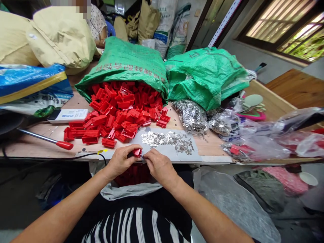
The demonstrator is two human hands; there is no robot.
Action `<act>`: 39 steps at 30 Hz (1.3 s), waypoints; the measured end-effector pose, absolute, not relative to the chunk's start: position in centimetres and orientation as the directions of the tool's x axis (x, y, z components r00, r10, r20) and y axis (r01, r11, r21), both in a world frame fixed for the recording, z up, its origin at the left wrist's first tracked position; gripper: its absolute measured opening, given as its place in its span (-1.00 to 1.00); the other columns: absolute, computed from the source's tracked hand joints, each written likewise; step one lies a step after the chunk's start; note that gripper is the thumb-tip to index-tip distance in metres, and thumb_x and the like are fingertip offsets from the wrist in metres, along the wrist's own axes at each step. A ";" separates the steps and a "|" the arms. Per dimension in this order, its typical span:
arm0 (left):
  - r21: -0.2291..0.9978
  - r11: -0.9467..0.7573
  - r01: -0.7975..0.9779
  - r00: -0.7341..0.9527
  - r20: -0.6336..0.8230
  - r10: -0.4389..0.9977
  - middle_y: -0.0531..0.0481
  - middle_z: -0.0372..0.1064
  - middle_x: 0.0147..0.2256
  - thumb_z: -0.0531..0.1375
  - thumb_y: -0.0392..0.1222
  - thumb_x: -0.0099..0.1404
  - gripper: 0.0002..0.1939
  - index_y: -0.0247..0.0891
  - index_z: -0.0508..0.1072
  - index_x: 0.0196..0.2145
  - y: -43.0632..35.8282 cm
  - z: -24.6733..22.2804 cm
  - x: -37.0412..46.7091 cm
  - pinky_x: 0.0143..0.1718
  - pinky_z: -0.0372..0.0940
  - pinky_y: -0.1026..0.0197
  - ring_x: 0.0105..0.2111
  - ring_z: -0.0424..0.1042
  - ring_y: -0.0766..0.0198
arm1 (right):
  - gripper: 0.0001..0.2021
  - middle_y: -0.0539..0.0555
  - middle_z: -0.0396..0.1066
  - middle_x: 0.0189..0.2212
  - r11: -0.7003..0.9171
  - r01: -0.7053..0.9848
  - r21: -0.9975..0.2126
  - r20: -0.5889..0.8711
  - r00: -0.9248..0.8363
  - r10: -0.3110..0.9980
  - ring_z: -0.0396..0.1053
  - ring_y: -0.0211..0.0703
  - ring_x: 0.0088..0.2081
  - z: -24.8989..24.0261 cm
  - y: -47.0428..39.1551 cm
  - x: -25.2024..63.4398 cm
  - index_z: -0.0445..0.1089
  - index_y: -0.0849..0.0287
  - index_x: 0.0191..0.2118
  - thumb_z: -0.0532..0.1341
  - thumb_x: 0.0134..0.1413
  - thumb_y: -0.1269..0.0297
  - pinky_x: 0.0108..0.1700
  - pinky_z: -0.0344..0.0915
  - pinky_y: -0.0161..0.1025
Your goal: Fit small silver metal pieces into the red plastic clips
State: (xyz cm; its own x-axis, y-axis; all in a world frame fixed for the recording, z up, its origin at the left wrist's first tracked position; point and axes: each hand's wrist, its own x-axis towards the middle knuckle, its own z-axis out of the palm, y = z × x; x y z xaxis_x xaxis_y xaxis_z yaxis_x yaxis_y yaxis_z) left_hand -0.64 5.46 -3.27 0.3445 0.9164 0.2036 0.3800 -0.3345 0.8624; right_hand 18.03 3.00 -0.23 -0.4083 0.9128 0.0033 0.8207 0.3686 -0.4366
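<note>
My left hand (124, 158) is closed around a small red plastic housing (137, 153) just above the table's front edge. Close beside it, my right hand (160, 165) has its thumb and forefinger pinched together at the housing's open end. Something small and dark shows at those fingertips, too little of it to name. Behind my hands, flat metal pieces (167, 140) lie scattered on a grey sheet (205, 153). A heap of similar red housings (113, 118) spills from a green woven sack (134, 60). More red housings sit in an open bag (126, 192) below my hands.
A lever with a red handle (64, 145) juts in from the left, near a black cable (88, 154). Clear bags of metal pieces (191, 116) and a second green sack (202, 74) stand to the right. A white box (69, 115) lies left of the heap. Another person (97, 23) is behind.
</note>
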 end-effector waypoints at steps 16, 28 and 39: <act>0.941 -0.219 0.256 0.236 0.158 0.959 0.02 0.44 -0.25 0.31 -0.22 0.09 -0.70 -0.20 0.43 -0.17 4.4 -3.4 -0.4 -0.14 0.27 0.20 -0.24 0.41 0.24 | -0.82 0.06 0.35 -0.22 0.314 0.575 -0.756 0.098 -0.375 0.922 0.31 -0.23 -0.24 0.0 2.2 20.2 0.29 0.14 -0.09 0.04 0.24 0.40 -0.17 0.20 -0.30; 0.566 0.440 -0.697 0.336 -0.284 0.898 -0.01 0.49 -0.37 0.22 -0.26 0.24 -0.88 -0.30 0.36 -0.44 0.4 -0.1 0.8 -0.08 0.35 0.22 -0.25 0.51 0.27 | -0.61 -0.11 0.30 -0.56 0.294 0.491 -0.820 -0.003 -0.516 0.856 0.25 -0.28 -0.50 1.7 0.6 19.1 0.14 -0.01 0.20 0.04 0.28 0.24 -0.37 0.15 -0.37; 0.349 0.495 -0.796 0.341 -0.417 0.843 -0.14 0.53 -0.31 0.06 -0.34 0.35 -0.82 -0.39 0.45 -0.31 -1.0 0.3 1.8 -0.05 0.40 0.12 -0.30 0.54 0.25 | -0.72 0.02 0.49 -0.26 0.370 0.507 -0.778 0.124 -0.454 0.883 0.41 -0.22 -0.30 2.5 -0.3 18.7 0.30 0.07 0.05 0.05 0.28 0.20 -0.22 0.23 -0.35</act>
State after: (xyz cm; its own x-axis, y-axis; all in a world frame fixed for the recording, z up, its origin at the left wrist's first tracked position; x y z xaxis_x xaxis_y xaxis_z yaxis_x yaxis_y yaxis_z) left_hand 1.81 -0.99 0.32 0.3410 0.8426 -0.4168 -0.7960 0.4946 0.3488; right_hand 18.70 -0.28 2.47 -0.4535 0.8825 0.1243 0.5075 0.3704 -0.7780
